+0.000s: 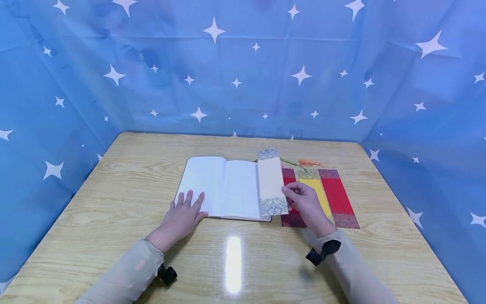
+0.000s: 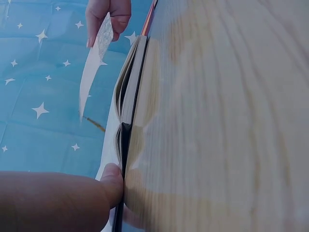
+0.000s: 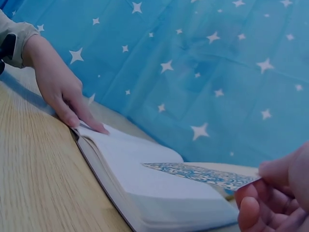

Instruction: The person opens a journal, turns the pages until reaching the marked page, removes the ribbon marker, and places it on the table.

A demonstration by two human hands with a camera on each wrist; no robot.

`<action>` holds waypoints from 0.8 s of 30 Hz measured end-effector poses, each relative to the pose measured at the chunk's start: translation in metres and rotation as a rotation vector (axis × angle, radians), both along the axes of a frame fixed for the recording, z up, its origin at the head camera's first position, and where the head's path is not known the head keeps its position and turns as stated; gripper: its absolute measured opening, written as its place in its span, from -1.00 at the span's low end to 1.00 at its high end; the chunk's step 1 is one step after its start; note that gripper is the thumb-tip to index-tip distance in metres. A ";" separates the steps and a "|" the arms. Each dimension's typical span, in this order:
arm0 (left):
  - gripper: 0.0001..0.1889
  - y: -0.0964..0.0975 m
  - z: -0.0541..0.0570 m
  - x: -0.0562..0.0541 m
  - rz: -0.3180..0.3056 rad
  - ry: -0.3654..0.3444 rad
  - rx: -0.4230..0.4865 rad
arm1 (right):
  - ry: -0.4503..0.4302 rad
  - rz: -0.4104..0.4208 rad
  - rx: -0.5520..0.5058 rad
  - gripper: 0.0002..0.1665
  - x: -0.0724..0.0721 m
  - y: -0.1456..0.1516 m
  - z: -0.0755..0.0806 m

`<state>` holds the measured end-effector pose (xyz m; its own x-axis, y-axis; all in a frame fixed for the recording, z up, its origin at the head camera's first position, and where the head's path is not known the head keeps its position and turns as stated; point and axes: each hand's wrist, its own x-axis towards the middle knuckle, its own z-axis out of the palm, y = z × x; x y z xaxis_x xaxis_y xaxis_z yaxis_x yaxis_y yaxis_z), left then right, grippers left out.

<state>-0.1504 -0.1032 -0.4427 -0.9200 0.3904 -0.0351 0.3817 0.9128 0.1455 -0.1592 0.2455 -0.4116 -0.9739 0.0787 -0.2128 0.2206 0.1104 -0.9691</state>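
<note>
An open notebook (image 1: 241,190) with lined white pages lies on the table. My left hand (image 1: 180,219) rests on its left page with the fingers spread straight, the thumb at the lower edge in the left wrist view. Between thumb and fingers, my right hand (image 1: 303,202) pinches the right edge of a cream bookmark (image 1: 270,177) with blue patterned ends. That bookmark is held above the right edge of the notebook. Under and beside the right hand lie a yellow bookmark (image 1: 317,188) and two red ones, the right red bookmark (image 1: 336,192) in full sight, the other partly covered.
A green cord (image 1: 290,162) and an orange tassel (image 1: 309,163) lie behind the bookmarks. The wooden table (image 1: 125,181) ends at a blue curtain (image 1: 243,63) with white stars at the back and sides. Light glares on the front of the tabletop.
</note>
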 end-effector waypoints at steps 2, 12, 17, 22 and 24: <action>-0.36 0.000 0.000 0.000 -0.001 -0.003 -0.001 | 0.006 -0.005 0.002 -0.58 0.002 0.006 0.000; -0.36 0.000 -0.002 -0.001 -0.002 0.011 0.008 | 0.064 -0.044 -0.010 -0.63 0.009 0.037 -0.001; -0.36 0.000 -0.003 -0.001 -0.002 0.018 0.012 | 0.077 -0.050 -0.008 -0.68 0.011 0.047 -0.006; -0.36 0.000 -0.003 -0.001 -0.003 0.013 0.011 | 0.074 -0.059 -0.004 -0.68 0.014 0.057 -0.010; -0.36 0.001 -0.003 0.000 -0.003 0.011 0.015 | 0.075 -0.064 -0.006 -0.70 0.015 0.060 -0.011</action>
<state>-0.1508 -0.1026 -0.4452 -0.9191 0.3935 -0.0189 0.3861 0.9094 0.1548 -0.1440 0.3051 -0.4221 -0.9802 0.1397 -0.1403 0.1540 0.0924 -0.9837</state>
